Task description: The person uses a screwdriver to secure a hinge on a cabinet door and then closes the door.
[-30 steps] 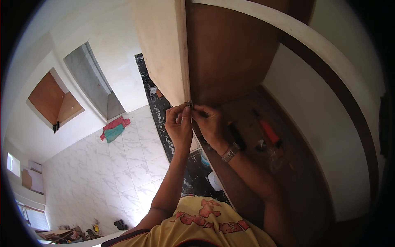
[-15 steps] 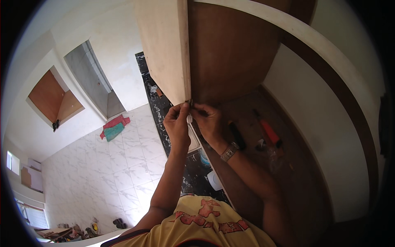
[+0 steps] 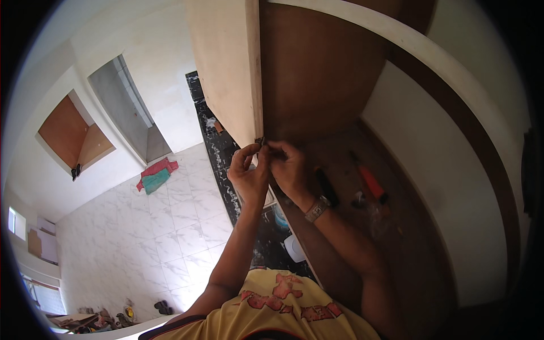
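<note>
A pale wooden panel rises in front of me, and a small dark fitting sits at the bottom corner of its front edge. My left hand is closed there, thumb and index finger pinched together just under the fitting. From the other side my right hand meets it, fingers bent and pressed together at the same corner. The two sets of fingertips touch or nearly touch, so what lies between them is mostly hidden. A watch circles my right wrist.
Right of my hands, a red-handled tool and a black-handled tool lie on a brown shelf. Below my forearms, a black speckled counter carries a white container and a blue one. Red and green cloths lie on the tiled floor.
My left hand has shifted slightly right, and its thumb has moved down from the corner, baring more of the dark fitting. My right hand stays nearly in place.
</note>
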Demonstrator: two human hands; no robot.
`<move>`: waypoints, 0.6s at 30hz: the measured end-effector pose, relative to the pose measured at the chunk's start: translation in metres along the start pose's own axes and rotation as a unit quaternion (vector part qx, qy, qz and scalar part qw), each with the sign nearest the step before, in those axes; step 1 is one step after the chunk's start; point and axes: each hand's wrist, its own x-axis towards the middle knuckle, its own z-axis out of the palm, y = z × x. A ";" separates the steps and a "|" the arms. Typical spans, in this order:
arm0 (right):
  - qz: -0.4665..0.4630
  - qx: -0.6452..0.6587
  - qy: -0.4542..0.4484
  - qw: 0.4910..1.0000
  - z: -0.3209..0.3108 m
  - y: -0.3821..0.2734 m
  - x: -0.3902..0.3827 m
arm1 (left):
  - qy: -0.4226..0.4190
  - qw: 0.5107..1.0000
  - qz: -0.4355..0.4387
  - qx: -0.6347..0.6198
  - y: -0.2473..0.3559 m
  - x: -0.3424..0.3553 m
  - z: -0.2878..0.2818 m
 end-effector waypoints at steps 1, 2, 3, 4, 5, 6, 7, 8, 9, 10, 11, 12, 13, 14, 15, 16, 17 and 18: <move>0.001 0.000 0.001 1.000 -0.001 -0.001 0.000 | -0.001 1.000 0.000 0.000 -0.001 0.001 0.000; -0.008 -0.025 -0.011 1.000 -0.002 -0.003 0.001 | 0.004 1.000 0.023 0.017 -0.001 0.002 -0.001; -0.016 -0.051 -0.024 0.998 -0.004 -0.004 0.002 | 0.010 0.998 0.047 0.033 -0.002 0.003 -0.001; -0.015 -0.052 -0.024 0.998 -0.010 -0.001 0.004 | 0.010 0.998 0.046 0.033 -0.003 0.003 -0.001; -0.010 -0.089 -0.049 0.995 -0.017 0.002 0.009 | 0.008 0.996 0.067 0.060 -0.005 0.003 0.001; -0.005 -0.127 -0.073 0.989 -0.023 0.005 0.013 | 0.005 0.992 0.088 0.086 -0.007 0.004 0.002; -0.002 -0.126 -0.073 0.989 -0.024 0.002 0.015 | 0.004 0.992 0.086 0.088 -0.007 0.004 0.001; -0.007 -0.106 -0.083 0.991 -0.026 -0.002 0.017 | 0.007 0.991 0.091 0.101 -0.006 0.004 0.001; -0.011 -0.086 -0.092 0.992 -0.027 -0.005 0.019 | 0.010 0.989 0.097 0.112 -0.006 0.005 0.001; -0.007 -0.088 -0.092 0.992 -0.033 -0.003 0.020 | 0.009 0.989 0.092 0.113 -0.005 0.004 0.002; -0.030 -0.127 -0.109 0.985 -0.039 -0.002 0.020 | 0.017 0.989 0.102 0.102 -0.004 0.004 0.002; -0.054 -0.165 -0.126 0.977 -0.047 -0.001 0.018 | 0.024 0.989 0.112 0.090 -0.002 0.003 0.003; -0.050 -0.165 -0.133 0.976 -0.050 -0.012 0.015 | 0.030 0.989 0.108 0.093 -0.001 0.004 -0.002; 0.016 -0.271 -0.222 0.936 -0.054 -0.034 0.011 | 0.021 0.989 0.101 0.103 0.000 0.005 -0.005; 0.081 -0.370 -0.305 0.874 -0.058 -0.044 0.005 | 0.011 0.989 0.094 0.112 0.000 0.004 -0.008; 0.082 -0.372 -0.308 0.872 -0.063 -0.042 -0.004 | 0.013 0.989 0.091 0.112 0.000 0.004 -0.009; 0.037 -0.392 -0.308 0.866 -0.069 -0.040 -0.017 | 0.007 0.991 0.085 0.107 0.002 0.004 -0.008; -0.008 -0.410 -0.308 0.858 -0.072 -0.039 -0.028 | 0.001 0.992 0.078 0.101 0.002 0.003 -0.007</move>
